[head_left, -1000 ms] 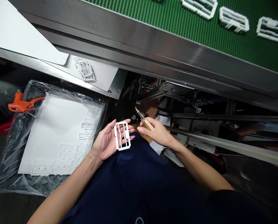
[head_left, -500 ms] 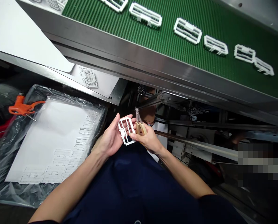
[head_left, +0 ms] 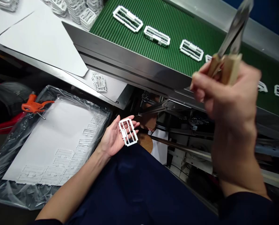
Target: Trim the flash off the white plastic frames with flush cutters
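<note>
My left hand, palm up, supports a thin white plastic frame with crossbars, lying across its palm and half-curled fingers. Raised at the right, my right hand is closed around nippers with tan handles and metal jaws that point up. The hand and nippers are close to the camera and slightly blurred. They cover part of the green conveyor belt, where similar white frames, among them a white frame on the belt, lie spaced in a row.
Stacked white parts stand beside the belt at the upper left, behind a white sheet. A small pile sits on the lower ledge. Left of me, a plastic-lined crate holds a sheet; an orange blow gun lies at its edge.
My right hand has left the white frame and swung up and right with the nippers, in front of the belt. My left hand still supports the frame. The view has shifted slightly.
</note>
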Demonstrator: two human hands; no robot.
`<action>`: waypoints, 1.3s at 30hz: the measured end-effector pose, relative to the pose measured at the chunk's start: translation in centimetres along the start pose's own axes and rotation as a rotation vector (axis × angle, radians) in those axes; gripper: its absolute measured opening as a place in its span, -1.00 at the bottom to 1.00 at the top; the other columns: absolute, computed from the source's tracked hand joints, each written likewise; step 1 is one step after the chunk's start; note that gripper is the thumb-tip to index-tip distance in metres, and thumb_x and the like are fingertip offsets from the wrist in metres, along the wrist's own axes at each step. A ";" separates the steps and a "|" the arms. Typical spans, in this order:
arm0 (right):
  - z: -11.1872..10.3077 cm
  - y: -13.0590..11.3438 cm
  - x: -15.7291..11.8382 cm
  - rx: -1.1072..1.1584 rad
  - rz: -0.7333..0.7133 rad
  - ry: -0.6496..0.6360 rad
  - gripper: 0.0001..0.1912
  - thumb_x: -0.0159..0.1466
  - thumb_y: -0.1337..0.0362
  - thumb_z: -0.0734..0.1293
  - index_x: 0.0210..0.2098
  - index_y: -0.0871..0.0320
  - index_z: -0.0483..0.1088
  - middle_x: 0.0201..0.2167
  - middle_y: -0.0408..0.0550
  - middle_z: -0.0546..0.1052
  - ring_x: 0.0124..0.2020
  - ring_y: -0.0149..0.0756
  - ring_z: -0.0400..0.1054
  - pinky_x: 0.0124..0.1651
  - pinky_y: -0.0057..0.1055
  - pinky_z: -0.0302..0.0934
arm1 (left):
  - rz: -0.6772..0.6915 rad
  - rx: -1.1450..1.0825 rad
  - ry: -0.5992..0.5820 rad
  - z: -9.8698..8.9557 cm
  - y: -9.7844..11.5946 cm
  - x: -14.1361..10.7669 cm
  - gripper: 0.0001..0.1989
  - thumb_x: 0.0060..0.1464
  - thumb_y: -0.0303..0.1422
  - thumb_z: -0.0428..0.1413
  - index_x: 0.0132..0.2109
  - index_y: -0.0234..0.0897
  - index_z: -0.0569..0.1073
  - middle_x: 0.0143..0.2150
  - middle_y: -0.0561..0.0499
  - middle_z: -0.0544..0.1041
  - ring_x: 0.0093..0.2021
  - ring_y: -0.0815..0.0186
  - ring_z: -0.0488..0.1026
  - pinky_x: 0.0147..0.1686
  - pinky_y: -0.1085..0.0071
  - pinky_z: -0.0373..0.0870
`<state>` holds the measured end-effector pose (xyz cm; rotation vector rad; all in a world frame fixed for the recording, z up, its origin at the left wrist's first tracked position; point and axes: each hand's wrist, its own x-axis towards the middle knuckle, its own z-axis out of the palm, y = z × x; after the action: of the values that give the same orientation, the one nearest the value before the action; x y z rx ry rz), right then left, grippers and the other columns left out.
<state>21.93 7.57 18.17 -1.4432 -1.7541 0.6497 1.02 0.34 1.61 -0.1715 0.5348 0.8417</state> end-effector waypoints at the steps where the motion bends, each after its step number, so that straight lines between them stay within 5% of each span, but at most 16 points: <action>1: -0.2 -0.1 1.8 -0.043 -0.076 -0.014 -0.93 0.17 0.34 0.35 -0.36 0.22 0.42 -0.51 -0.13 0.41 -0.61 -0.54 0.22 -0.60 -0.47 0.10 | 0.003 -0.010 -0.003 -0.1 0.1 -0.1 -0.54 0.31 -0.27 -0.21 0.05 -0.57 0.39 -0.18 -0.28 0.54 -0.01 0.07 0.42 0.08 0.06 0.28; 3: -0.1 0.1 5.6 -0.157 -0.135 -0.076 -0.85 0.15 0.31 0.35 -0.31 0.28 0.44 -0.49 -0.12 0.43 -0.55 -0.53 0.29 -0.55 -0.48 0.11 | 0.004 -0.025 -0.007 -0.2 0.3 -0.2 -0.54 0.31 -0.27 -0.21 0.06 -0.57 0.38 -0.18 -0.29 0.54 -0.01 0.08 0.42 0.08 0.07 0.28; 6: 1.3 1.0 11.0 -0.477 0.014 -0.104 -0.53 0.03 0.14 0.38 -0.19 0.42 0.42 -0.40 -0.10 0.44 -0.35 -0.36 0.38 -0.52 -0.51 0.03 | 0.003 -0.038 -0.001 -0.5 0.5 -0.3 -0.54 0.31 -0.27 -0.22 0.05 -0.56 0.38 -0.19 -0.28 0.54 -0.02 0.09 0.43 0.07 0.10 0.30; 11: 4.5 3.4 17.1 -0.902 0.143 -0.312 -0.06 -0.19 -0.10 0.26 -0.03 0.56 0.26 -0.11 0.11 0.35 0.00 -0.09 0.23 -0.60 -0.62 -0.20 | 0.032 -0.057 0.001 -0.7 0.9 -0.7 -0.54 0.31 -0.27 -0.22 0.05 -0.57 0.39 -0.19 -0.27 0.54 -0.02 0.09 0.43 0.05 0.09 0.32; 14: 5.4 4.9 18.2 -0.890 0.084 -0.378 -0.10 -0.15 -0.10 0.29 -0.07 0.60 0.28 -0.12 0.21 0.38 -0.01 -0.10 0.24 -0.62 -0.67 -0.21 | 0.050 -0.073 0.004 -0.9 1.2 -0.9 -0.55 0.31 -0.28 -0.21 0.03 -0.56 0.40 -0.20 -0.26 0.54 -0.01 0.08 0.42 0.05 0.10 0.33; 21: 5.6 5.2 17.9 -0.892 0.023 -0.276 -0.08 -0.18 -0.14 0.30 -0.04 0.50 0.31 -0.08 0.15 0.39 0.05 -0.13 0.15 -0.58 -0.66 -0.27 | 0.051 -0.092 0.000 -1.2 1.9 -0.7 -0.55 0.31 -0.28 -0.22 0.03 -0.55 0.41 -0.20 -0.27 0.54 -0.02 0.09 0.43 0.04 0.11 0.33; 26: 4.7 4.5 18.0 -0.862 -0.015 -0.173 -0.09 -0.22 -0.17 0.31 -0.08 0.45 0.33 -0.16 0.03 0.43 -0.11 -0.26 0.25 -0.49 -0.52 -0.07 | 0.039 -0.090 -0.003 -1.3 2.1 -0.5 -0.54 0.31 -0.27 -0.22 0.04 -0.56 0.39 -0.18 -0.29 0.53 -0.03 0.09 0.44 0.06 0.07 0.31; 29: 3.1 2.5 16.4 -0.613 -0.105 -0.092 -0.20 -0.10 -0.13 0.31 -0.11 0.45 0.36 -0.24 -0.05 0.46 -0.24 -0.37 0.31 -0.36 -0.42 0.08 | 0.049 -0.074 0.019 -1.2 2.1 -0.5 -0.53 0.30 -0.23 -0.18 0.03 -0.55 0.40 -0.20 -0.26 0.53 -0.05 0.09 0.44 0.04 0.06 0.34; 32: 1.9 -0.9 11.4 -0.236 -0.228 -0.139 -0.51 0.08 0.04 0.35 -0.19 0.37 0.40 -0.35 -0.08 0.45 -0.36 -0.46 0.32 -0.35 -0.44 0.17 | 0.099 -0.024 0.031 -0.8 2.1 -0.8 -0.69 0.26 -0.35 -0.06 0.02 -0.47 0.41 -0.23 -0.16 0.52 -0.11 0.16 0.46 0.03 0.09 0.35; 34: 2.2 -2.6 6.4 -0.084 -0.135 -0.225 -0.69 0.10 0.18 0.41 -0.23 0.23 0.37 -0.36 -0.12 0.43 -0.44 -0.48 0.31 -0.38 -0.45 0.24 | 0.143 0.029 0.004 -0.3 2.1 -1.2 -0.77 0.22 -0.46 -0.02 -0.02 -0.39 0.43 -0.22 -0.11 0.51 -0.13 0.19 0.46 0.03 0.10 0.35; 37: 4.2 -2.2 -1.0 -0.127 0.092 -0.462 -0.63 0.02 0.17 0.47 -0.22 0.12 0.33 -0.32 -0.10 0.45 -0.38 -0.34 0.36 -0.37 -0.38 0.30 | 0.183 0.125 -0.068 0.6 2.2 -1.6 -0.85 0.20 -0.42 0.03 -0.12 -0.33 0.44 -0.22 -0.09 0.49 -0.18 0.21 0.46 -0.04 0.18 0.40; 39: 6.0 -0.4 -4.5 -0.166 0.151 -0.427 -0.55 0.02 0.09 0.46 -0.17 0.10 0.30 -0.30 -0.08 0.45 -0.32 -0.26 0.38 -0.29 -0.33 0.31 | 0.187 0.204 -0.082 1.1 2.4 -1.8 -0.85 0.19 -0.34 0.06 -0.15 -0.31 0.44 -0.26 -0.09 0.49 -0.25 0.24 0.48 -0.14 0.30 0.45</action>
<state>17.15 3.59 13.96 -1.6519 -2.0756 0.9684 -1.26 1.14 3.64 0.1015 0.5614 0.9653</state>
